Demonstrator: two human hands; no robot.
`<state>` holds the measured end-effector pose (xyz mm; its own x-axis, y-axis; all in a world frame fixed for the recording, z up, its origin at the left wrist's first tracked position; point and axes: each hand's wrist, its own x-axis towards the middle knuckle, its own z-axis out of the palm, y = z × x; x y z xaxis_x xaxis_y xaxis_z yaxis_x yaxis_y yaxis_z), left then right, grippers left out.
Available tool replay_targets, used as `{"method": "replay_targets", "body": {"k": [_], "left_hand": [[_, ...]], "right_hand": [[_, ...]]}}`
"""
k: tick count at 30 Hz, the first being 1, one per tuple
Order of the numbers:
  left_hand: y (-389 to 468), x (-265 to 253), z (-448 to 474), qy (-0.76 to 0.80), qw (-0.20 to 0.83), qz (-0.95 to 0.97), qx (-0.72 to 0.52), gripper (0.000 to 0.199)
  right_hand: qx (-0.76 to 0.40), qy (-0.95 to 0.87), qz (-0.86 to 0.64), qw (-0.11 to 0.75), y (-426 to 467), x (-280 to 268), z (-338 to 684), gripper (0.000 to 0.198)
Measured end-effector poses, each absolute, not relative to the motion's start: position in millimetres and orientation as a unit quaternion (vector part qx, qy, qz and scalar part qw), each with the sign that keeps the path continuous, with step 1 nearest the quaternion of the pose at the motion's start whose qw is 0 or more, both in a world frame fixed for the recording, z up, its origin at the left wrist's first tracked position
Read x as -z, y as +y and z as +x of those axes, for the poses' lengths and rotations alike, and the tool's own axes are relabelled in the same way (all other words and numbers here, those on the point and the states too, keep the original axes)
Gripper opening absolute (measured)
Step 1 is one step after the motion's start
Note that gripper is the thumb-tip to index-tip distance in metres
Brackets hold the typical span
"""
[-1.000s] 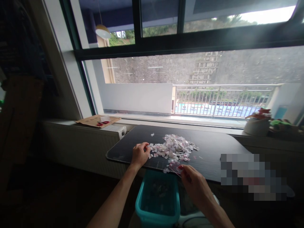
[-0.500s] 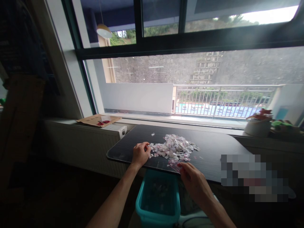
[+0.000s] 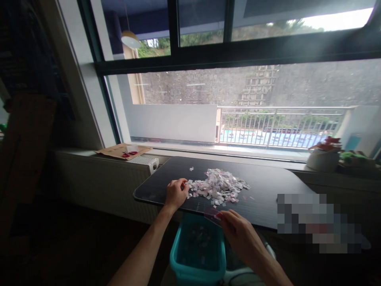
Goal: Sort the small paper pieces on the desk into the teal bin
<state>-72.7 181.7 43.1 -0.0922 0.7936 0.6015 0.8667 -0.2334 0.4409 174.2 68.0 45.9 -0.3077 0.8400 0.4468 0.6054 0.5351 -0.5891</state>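
On the dark tabletop (image 3: 262,186) lies a heap of small cut paper scraps (image 3: 220,184), whitish with some pink. My left hand (image 3: 177,193) rests at the heap's left side, its fingers curled in; whatever they may hold is hidden. In my right hand (image 3: 238,228) is a thin, see-through pink plastic piece (image 3: 212,215), pinched between thumb and fingers. It reaches out past the table's near edge, above the back rim of a teal plastic bin (image 3: 198,274). Scraps lie inside the bin, dimly lit.
A brown paper envelope (image 3: 114,149) and red-handled scissors (image 3: 130,153) lie on the left sill above a radiator (image 3: 119,178). At right a white pot (image 3: 323,159) stands on the sill. A blurred-out patch (image 3: 315,222) covers the table's right corner.
My right hand has drawn the pink plastic piece toward me and left, off the table edge to above the bin. My left hand has stayed in place.
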Motion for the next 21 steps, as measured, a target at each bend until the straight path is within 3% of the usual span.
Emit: {"method": "replay_targets", "body": {"k": [6, 21], "left_hand": [[182.1, -43.2, -72.1, -0.62, 0.047, -0.669, 0.408, 0.013], [180.9, -44.9, -72.6, -0.618, 0.04, -0.673, 0.404, 0.014]], "right_hand": [[-0.083, -0.746, -0.524, 0.403, 84.2, -43.8, 190.9, 0.027], [-0.039, -0.752, -0.544, 0.369, 92.0, -56.9, 203.3, 0.028]]}}
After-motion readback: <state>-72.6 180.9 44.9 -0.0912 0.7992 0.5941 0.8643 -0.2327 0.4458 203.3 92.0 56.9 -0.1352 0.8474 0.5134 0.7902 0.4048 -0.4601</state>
